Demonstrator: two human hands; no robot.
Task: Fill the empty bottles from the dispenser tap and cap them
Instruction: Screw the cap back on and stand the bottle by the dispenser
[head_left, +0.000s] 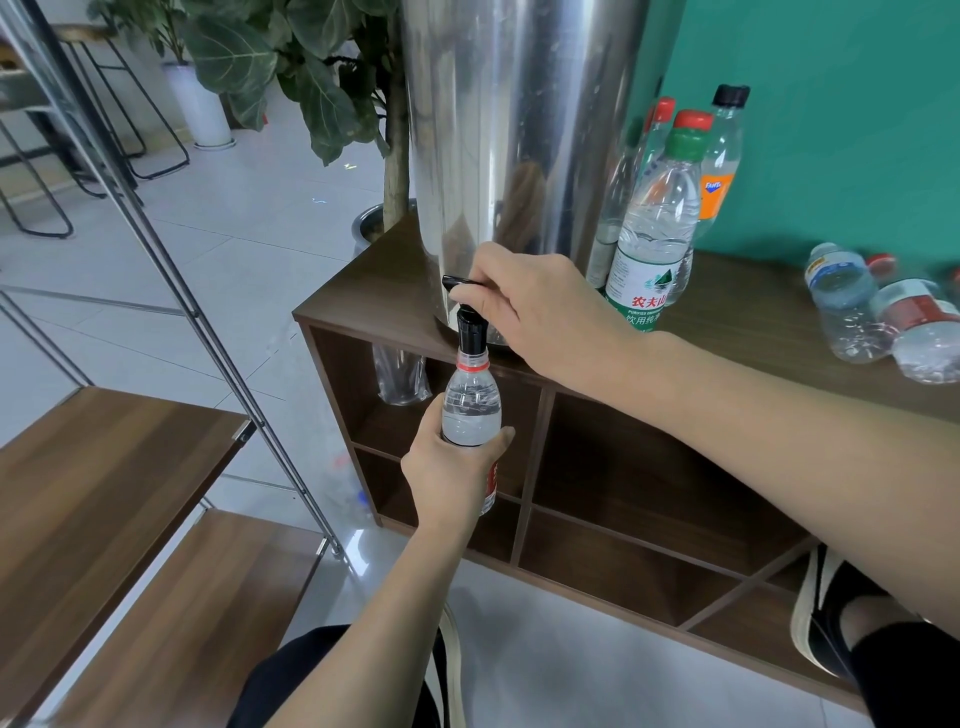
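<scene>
From the head camera, your left hand (451, 467) has its fingers wrapped around the small clear bottle (471, 410), holding it upright with its mouth right under the black tap (471, 326) of the steel dispenser (509, 130). Your right hand (535, 306) pinches the tap's black lever (460, 281), fingers curled over it. The dispenser stands on the wooden tabletop (769, 322) of a cubby shelf. At 3 o'clock of the dispenser stand capped bottles (the nearest a green-labelled bottle (652, 244)); farther toward 3 o'clock, two bottles (844, 306) lie on their sides.
</scene>
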